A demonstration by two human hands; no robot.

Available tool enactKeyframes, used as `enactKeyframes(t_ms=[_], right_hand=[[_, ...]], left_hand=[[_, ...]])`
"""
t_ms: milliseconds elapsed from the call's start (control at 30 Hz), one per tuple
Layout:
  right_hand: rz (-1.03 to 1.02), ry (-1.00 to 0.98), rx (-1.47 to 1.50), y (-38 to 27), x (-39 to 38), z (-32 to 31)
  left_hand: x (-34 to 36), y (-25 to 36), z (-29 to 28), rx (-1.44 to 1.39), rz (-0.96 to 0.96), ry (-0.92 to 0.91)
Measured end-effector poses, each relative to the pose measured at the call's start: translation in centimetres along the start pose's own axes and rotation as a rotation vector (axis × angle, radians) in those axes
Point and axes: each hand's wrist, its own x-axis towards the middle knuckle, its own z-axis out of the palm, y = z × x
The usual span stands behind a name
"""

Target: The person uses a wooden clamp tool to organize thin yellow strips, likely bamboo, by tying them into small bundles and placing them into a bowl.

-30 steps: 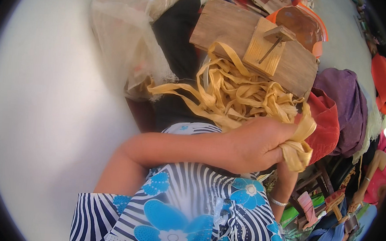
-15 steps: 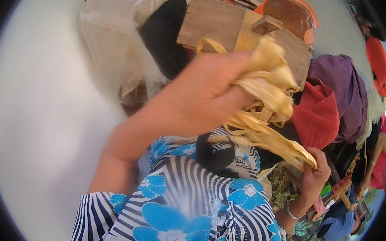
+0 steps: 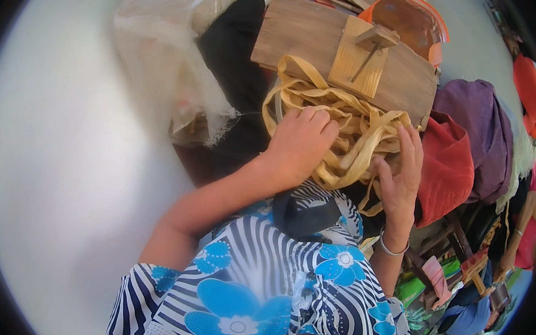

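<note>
A loose heap of pale yellow, flat plant-fibre strips [image 3: 365, 139] lies in front of me, looped and tangled. My left hand [image 3: 300, 146] presses down on the heap's left side, its fingers bent together over some strips; the fingertips are hidden. On the right edge, my right hand [image 3: 404, 170] rests against the strips, thumb and fingers apart. Just beyond the heap sits a brown wooden board [image 3: 297, 34]. It carries a lighter wooden piece [image 3: 349, 46], a small block [image 3: 378, 35] and a thin metal pin [image 3: 365, 65].
A translucent whitish plastic sack [image 3: 159, 38] and black cloth [image 3: 235, 49] lie to the left. Behind the board is an orange-rimmed container [image 3: 412, 23]. Red cloth [image 3: 444, 169] and a purple bundle [image 3: 476, 131] sit on the right. Another person's arm [image 3: 522, 229] shows at far right.
The strips, held up and stretched between both hands before, now lie heaped below the board. My left hand has come down, and my right hand has moved up and inward, its fingers opened.
</note>
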Motion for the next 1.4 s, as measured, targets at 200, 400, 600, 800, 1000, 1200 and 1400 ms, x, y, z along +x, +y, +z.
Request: enactKeyframes(t_ms=[200, 400, 600, 800, 1000, 1200, 1400], right_hand=[[0.044, -0.201, -0.187, 2.1, -0.7, 4.5], [0.006, -0.350, -0.461, 4.2, 0.1, 7.9], [0.160, -0.511, -0.337, 3.6, 4.3, 9.1], [-0.073, -0.220, -0.246, 1.8, 1.8, 6.8], [-0.166, -0.120, 0.091, -1.6, -0.2, 6.1], [-0.277, -0.352, 0.228, -2.9, 1.1, 8.4], [-0.214, -0.404, 0.276, -3.4, 1.2, 8.9]], left_hand=[[0.5, -2.8, 4.6, 0.124, 0.036, 0.277], [1.0, -3.6, 7.1, 0.122, 0.052, 0.265], [5.1, -4.8, 8.1, 0.020, -0.007, 0.126], [-0.7, -4.0, 3.6, -0.085, -0.141, 0.288], [-8.9, -9.2, -0.6, -0.406, -0.768, 0.888], [-17.0, -17.4, 13.0, -1.211, -1.661, 1.218], [-20.2, -23.1, 22.8, -1.877, -1.549, 1.154]])
